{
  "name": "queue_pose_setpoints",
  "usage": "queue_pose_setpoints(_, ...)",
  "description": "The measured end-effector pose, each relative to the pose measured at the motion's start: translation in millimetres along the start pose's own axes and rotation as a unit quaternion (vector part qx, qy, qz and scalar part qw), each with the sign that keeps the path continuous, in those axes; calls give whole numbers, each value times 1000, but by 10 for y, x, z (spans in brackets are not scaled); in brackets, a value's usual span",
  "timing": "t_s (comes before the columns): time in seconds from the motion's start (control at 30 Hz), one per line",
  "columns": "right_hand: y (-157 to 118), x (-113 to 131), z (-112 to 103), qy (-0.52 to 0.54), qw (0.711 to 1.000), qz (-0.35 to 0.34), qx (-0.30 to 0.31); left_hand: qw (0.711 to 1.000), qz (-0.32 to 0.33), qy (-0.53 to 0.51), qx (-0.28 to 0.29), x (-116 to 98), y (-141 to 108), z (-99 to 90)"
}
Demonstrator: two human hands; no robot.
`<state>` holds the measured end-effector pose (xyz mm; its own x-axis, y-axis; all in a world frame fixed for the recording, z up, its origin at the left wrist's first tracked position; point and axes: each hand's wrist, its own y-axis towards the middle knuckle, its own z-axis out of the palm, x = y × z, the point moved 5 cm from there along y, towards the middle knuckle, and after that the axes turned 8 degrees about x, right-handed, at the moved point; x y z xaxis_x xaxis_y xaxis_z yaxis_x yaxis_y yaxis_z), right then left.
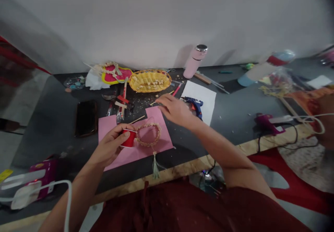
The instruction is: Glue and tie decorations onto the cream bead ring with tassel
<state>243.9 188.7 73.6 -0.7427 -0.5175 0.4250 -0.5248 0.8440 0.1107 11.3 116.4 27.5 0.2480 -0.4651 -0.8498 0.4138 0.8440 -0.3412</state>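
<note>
My left hand (111, 145) grips a spool of red thread (128, 138) between thumb and fingers, above a pink sheet of paper (122, 159). Just right of the spool lies a beaded loop (159, 134) in pale beads, its light green tassel (155, 167) hanging toward the table's front edge. My right hand (175, 110) is raised over the sheet's far right corner, fingertips pinched together. A thin pale tip shows beside those fingertips; what they hold is too small to make out.
A yellow wicker basket (150, 82) with beads stands at the back. Nearby are pliers (109, 97), a phone (86, 118), a blue glue gun (195, 106) on white paper (208, 98), a pink flask (195, 62) and a tilted bottle (261, 71). Cables cross both sides.
</note>
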Motion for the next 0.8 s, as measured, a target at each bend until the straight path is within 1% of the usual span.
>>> queue_pose_setpoints(0.03, 140, -79, -11, -73, 997, 13, 16, 1000, -2, -3, -1, 18, -7, -13)
queue_pose_setpoints(0.1, 407, -231, -4, -190, 980, 36, 50, 1000, -10, -8, -5, 49, -23, -26)
queue_pose_setpoints(0.17, 623, -370, 36, -262, 960, 60, 79, 1000, -19, -10, -4, 65, -42, -27)
queue_pose_setpoints(0.23, 771, -482, 98, -299, 946, 80, 95, 1000, -25, -12, -2, 69, -60, -32)
queue_pose_setpoints(0.33, 885, -584, 203, -314, 940, 88, 102, 999, -24, -23, -2, 70, -77, -67)
queue_pose_setpoints(0.5, 934, -650, 315, -322, 936, 79, 117, 999, -26, -40, 7, 118, -61, -134)
queue_pose_setpoints(0.63, 929, -673, 314, -331, 933, 75, 118, 999, -26, -41, 18, 158, -36, -153)
queue_pose_setpoints(0.8, 944, -738, 247, -338, 931, 104, 91, 998, -25, -48, 24, 191, -27, -167)
